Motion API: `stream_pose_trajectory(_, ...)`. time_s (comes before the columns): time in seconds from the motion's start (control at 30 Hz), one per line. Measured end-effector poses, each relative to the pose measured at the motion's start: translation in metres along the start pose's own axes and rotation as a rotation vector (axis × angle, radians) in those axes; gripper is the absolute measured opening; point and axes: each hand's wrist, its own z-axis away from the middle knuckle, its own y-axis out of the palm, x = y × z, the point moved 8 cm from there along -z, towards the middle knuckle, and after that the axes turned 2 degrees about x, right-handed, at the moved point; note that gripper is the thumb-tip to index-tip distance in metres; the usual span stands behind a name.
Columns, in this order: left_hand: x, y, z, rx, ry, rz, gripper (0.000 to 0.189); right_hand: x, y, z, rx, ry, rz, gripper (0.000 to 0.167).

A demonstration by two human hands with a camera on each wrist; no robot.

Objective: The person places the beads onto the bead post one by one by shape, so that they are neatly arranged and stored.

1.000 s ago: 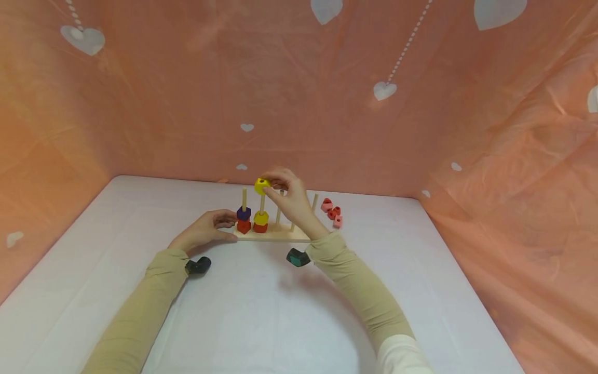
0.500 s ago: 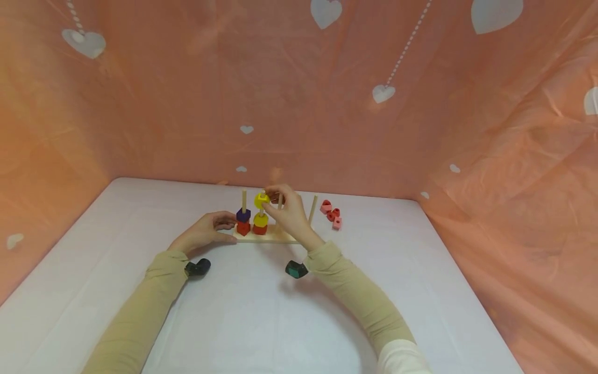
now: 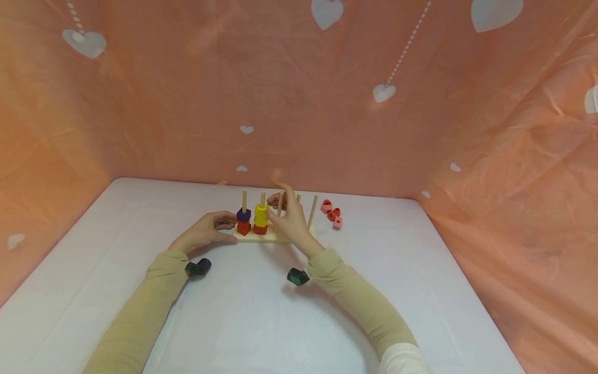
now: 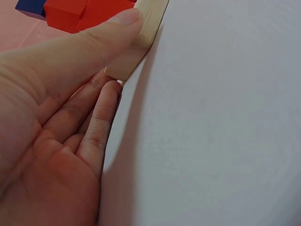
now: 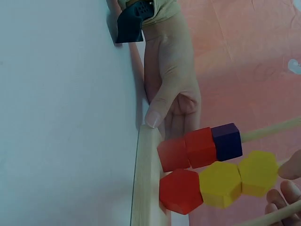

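Observation:
A wooden peg board [image 3: 252,239] stands on the table with several upright pegs. Its left end is held by my left hand [image 3: 205,230], thumb on the wood and the other fingers around the end. The leftmost peg carries two red beads [image 5: 187,149] under a dark purple bead [image 5: 227,142]. On the peg beside it, a red bead [image 5: 181,190] lies below two yellow hexagonal beads [image 5: 220,184]. My right hand [image 3: 291,221] is beside the upper yellow bead [image 5: 258,173], a fingertip against or very near it, the other fingers loosely bent.
Several loose red and pink beads [image 3: 331,213] lie to the right of the board. Bare pegs [image 3: 312,212] rise from its right part, behind my right hand. Dark wrist cameras [image 3: 297,276] jut from both sleeves. A pink curtain [image 3: 299,104] surrounds the white table [image 3: 243,311].
The upper yellow bead has gone down the second peg onto the other yellow bead. My right hand has come down with it and loosened its pinch. My left hand has stayed put.

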Motion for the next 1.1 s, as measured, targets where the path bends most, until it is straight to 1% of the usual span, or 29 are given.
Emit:
stream_pose_trajectory(0.13,0.002,0.001,-0.001,-0.001,-0.022,0.014,0.068,-0.017,-0.003,0.004,-0.007,-0.015,0.009,0.06)
stream_pose_trajectory(0.23,0.002,0.001,0.0,-0.006,-0.035,0.025,0.07,-0.015,-0.007,0.008,0.01,-0.036,-0.02,0.06)
stream_pose_trajectory(0.3,0.002,0.001,0.001,-0.009,-0.032,0.027,0.071,-0.01,-0.011,0.012,0.026,-0.049,-0.034,0.06)
stream_pose_trajectory(0.4,0.002,0.001,0.001,-0.012,-0.031,0.031,0.071,0.008,-0.018,0.018,0.046,-0.056,-0.044,0.058)
stream_pose_trajectory(0.43,0.001,0.001,0.001,-0.007,-0.026,0.024,0.071,0.014,-0.021,0.02,0.047,-0.06,-0.047,0.058)
stream_pose_trajectory(0.53,0.002,0.001,0.002,-0.009,-0.043,0.036,0.068,0.03,-0.032,0.026,0.042,-0.069,-0.047,0.054)
stream_pose_trajectory(0.67,0.001,0.002,0.002,-0.003,-0.037,0.054,0.067,0.036,-0.051,0.035,0.005,-0.091,-0.031,0.05)
stream_pose_trajectory(0.77,-0.002,0.002,0.002,0.003,-0.011,0.051,0.066,0.033,-0.07,0.04,-0.041,-0.097,0.004,0.045)
stream_pose_trajectory(0.87,-0.003,0.001,0.003,0.002,-0.006,0.05,0.064,0.024,-0.092,0.046,-0.093,-0.068,0.055,0.04)
stream_pose_trajectory(0.9,-0.003,0.002,0.003,0.004,-0.005,0.049,0.064,0.016,-0.1,0.047,-0.109,-0.051,0.064,0.039)
stream_pose_trajectory(1.0,-0.003,0.002,0.002,0.009,-0.006,0.04,0.065,-0.015,-0.121,0.053,-0.141,0.017,0.112,0.039)
stream_pose_trajectory(1.1,-0.003,0.003,0.001,0.01,-0.008,0.031,0.065,-0.05,-0.137,0.059,-0.134,0.111,0.164,0.041)
